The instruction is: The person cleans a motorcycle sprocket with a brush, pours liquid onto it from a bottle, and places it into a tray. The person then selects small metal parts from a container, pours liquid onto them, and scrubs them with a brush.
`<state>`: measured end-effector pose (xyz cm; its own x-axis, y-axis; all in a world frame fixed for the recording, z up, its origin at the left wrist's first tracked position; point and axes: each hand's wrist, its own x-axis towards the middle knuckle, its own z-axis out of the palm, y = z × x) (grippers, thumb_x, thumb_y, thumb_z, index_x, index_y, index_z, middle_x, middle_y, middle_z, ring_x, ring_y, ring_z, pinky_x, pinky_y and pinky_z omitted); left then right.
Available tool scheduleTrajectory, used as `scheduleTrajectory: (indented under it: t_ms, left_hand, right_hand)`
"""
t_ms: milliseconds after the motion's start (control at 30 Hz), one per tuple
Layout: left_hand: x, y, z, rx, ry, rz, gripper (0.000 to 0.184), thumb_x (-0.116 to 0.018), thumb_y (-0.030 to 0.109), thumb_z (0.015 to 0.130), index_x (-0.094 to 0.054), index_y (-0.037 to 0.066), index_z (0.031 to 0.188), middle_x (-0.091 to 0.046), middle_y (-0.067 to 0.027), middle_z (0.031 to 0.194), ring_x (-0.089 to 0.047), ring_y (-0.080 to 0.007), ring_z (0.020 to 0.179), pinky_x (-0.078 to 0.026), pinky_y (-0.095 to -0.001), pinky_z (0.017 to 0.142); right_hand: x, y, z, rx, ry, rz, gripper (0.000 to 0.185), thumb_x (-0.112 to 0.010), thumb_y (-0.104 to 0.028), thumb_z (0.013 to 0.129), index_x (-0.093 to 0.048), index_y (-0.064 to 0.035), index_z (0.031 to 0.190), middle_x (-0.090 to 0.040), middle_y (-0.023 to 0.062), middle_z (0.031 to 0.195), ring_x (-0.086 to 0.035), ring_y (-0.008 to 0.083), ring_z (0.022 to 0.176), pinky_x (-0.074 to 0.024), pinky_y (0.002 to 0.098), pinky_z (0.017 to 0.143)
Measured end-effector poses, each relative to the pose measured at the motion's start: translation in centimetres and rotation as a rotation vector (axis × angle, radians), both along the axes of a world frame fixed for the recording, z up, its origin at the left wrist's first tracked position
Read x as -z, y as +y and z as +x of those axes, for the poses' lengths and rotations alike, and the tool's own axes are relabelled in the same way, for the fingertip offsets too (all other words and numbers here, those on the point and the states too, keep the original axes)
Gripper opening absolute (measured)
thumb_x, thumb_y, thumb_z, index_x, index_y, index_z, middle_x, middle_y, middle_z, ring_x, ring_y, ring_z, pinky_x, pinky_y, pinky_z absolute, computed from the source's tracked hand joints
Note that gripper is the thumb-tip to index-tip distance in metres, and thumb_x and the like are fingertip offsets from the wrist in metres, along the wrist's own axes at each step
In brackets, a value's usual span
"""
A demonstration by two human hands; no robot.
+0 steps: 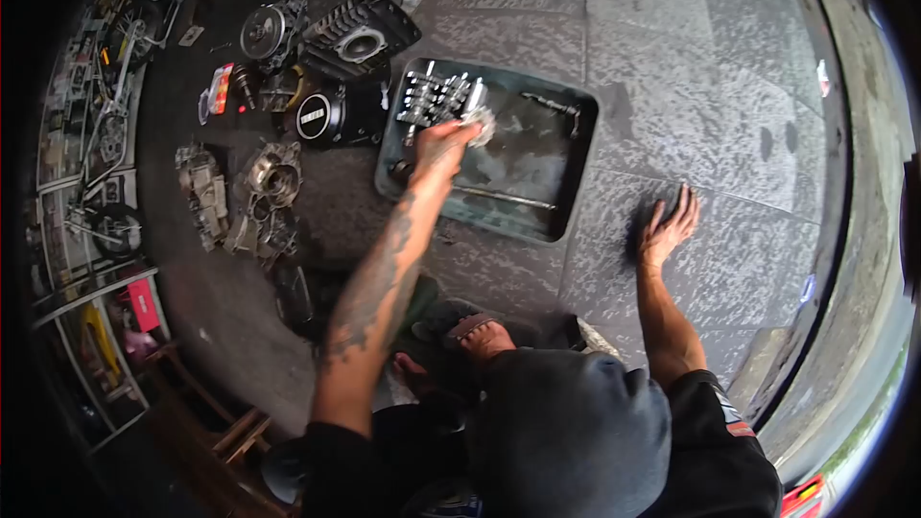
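Observation:
My left hand reaches over the dark plastic tray, its fingers closed on a pale, shiny piece whose kind I cannot make out. Beside it, at the tray's upper left, sits a cluster of shiny metal gears and shafts. A thin metal rod lies along the tray's near side, and a slim dark metal part rests at its upper right. Out to the right of the tray, my right hand is on the paved floor, fingers stretched and holding nothing.
Left of the tray stand a finned engine cylinder, a round black cover and opened engine casings. A glass cabinet runs along the far left. My foot is below the tray. A raised kerb borders the right.

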<state>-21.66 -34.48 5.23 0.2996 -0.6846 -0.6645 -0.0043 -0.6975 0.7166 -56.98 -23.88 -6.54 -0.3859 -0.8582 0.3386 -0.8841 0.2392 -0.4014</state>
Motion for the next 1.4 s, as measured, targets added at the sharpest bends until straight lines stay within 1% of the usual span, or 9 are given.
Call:
scheduleTrajectory:
  t_ms: [33, 367, 867, 933, 1033, 1133, 1167, 1200, 1400]
  left_hand:
    - [1.9, -0.6, -0.3, -0.036, 0.061, -0.018, 0.048, -0.083, 0.023, 0.069, -0.059, 0.007, 0.108, -0.047, 0.0075, 0.07, -0.034, -0.0017, 0.05, -0.02, -0.019, 0.038]
    - [7.6, -4.6, -4.1, -0.338, 0.3, 0.039, 0.024, -0.079, 0.022, 0.074, -0.058, 0.015, 0.082, -0.04, 0.0074, 0.06, -0.033, -0.0042, 0.042, -0.019, -0.0214, 0.034]
    - [9.1, -2.6, -5.3, -0.377, 0.3, -0.017, 0.019, -0.07, 0.017, 0.081, -0.056, 0.012, 0.093, -0.046, 0.0045, 0.065, -0.036, -0.0052, 0.042, -0.022, -0.022, 0.034]
    - [7.5, -2.5, -5.6, -0.328, 0.284, -0.011, 0.048, -0.066, 0.021, 0.084, -0.049, 0.009, 0.127, -0.047, 0.0051, 0.066, -0.036, -0.005, 0.043, -0.022, -0.0211, 0.034]
    - [5.0, -1.6, -5.3, -0.197, 0.271, 0.002, 0.069, -0.066, 0.022, 0.084, -0.032, 0.008, 0.142, -0.047, 0.0051, 0.065, -0.037, -0.0039, 0.045, -0.022, -0.0208, 0.035]
    - [0.8, -0.1, -4.6, -0.023, 0.07, -0.168, 0.028, -0.066, 0.027, 0.086, -0.063, 0.009, 0.108, -0.054, 0.0049, 0.074, -0.044, -0.0031, 0.054, -0.035, -0.0215, 0.044]
    - [3.8, 0.0, -2.8, 0.113, 0.066, -0.416, 0.032, -0.064, 0.027, 0.089, -0.061, 0.006, 0.112, -0.058, 0.0042, 0.08, -0.05, -0.0033, 0.065, -0.041, -0.0206, 0.057]
    - [1.0, 0.5, -2.8, 0.082, 0.05, -0.476, 0.035, -0.063, 0.025, 0.09, -0.059, 0.003, 0.116, -0.059, 0.0039, 0.085, -0.05, -0.0032, 0.073, -0.041, -0.0195, 0.065]
    - [-12.4, 4.1, 4.2, 0.396, -0.382, -0.565, 0.027, -0.063, 0.026, 0.089, -0.066, 0.006, 0.107, -0.063, -0.0009, 0.069, -0.054, -0.0072, 0.061, -0.044, -0.0264, 0.057]
  right_hand:
    - [0.2, 0.0, 0.0, -0.005, 0.002, 0.016, 0.05, -0.053, -0.021, 0.092, -0.041, -0.0099, 0.139, -0.038, 0.015, 0.142, -0.03, 0.0319, 0.134, -0.0191, 0.0462, 0.111]
    - [-0.1, -0.2, 0.1, 0.017, -0.028, 0.051, 0.053, -0.054, -0.023, 0.09, -0.04, -0.0107, 0.14, -0.039, 0.0133, 0.141, -0.03, 0.0317, 0.135, -0.0196, 0.0459, 0.112]
    - [0.3, -0.2, 0.0, 0.04, -0.041, 0.06, 0.053, -0.054, -0.025, 0.09, -0.041, -0.0097, 0.139, -0.042, 0.0127, 0.138, -0.033, 0.0304, 0.133, -0.0195, 0.0452, 0.113]
    - [0.2, -0.2, 0.0, 0.03, -0.04, 0.054, 0.053, -0.055, -0.025, 0.09, -0.041, -0.0098, 0.139, -0.042, 0.0128, 0.138, -0.033, 0.0303, 0.133, -0.0196, 0.0452, 0.113]
    - [-0.4, 0.0, 0.0, 0.027, -0.043, 0.036, 0.052, -0.055, -0.024, 0.09, -0.041, -0.0096, 0.139, -0.042, 0.0144, 0.138, -0.033, 0.0313, 0.133, -0.0217, 0.0454, 0.112]
    - [-1.0, -0.1, 0.1, 0.025, -0.037, 0.06, 0.051, -0.055, -0.022, 0.091, -0.041, -0.009, 0.139, -0.042, 0.0177, 0.138, -0.034, 0.0335, 0.132, -0.0249, 0.046, 0.111]
    - [-0.4, 0.4, 0.0, 0.032, -0.011, 0.055, 0.051, -0.055, -0.021, 0.091, -0.041, -0.0089, 0.139, -0.042, 0.0187, 0.138, -0.035, 0.0341, 0.132, -0.0258, 0.0463, 0.11]
    - [-0.4, 0.4, 0.1, 0.029, -0.025, 0.017, 0.051, -0.056, -0.021, 0.091, -0.042, -0.0088, 0.139, -0.042, 0.0194, 0.139, -0.035, 0.0345, 0.132, -0.0256, 0.0472, 0.11]
    - [-1.1, 0.6, 0.3, 0.016, -0.02, -0.071, 0.05, -0.055, -0.021, 0.09, -0.043, -0.0062, 0.136, -0.043, 0.018, 0.137, -0.035, 0.0348, 0.131, -0.0249, 0.0466, 0.11]
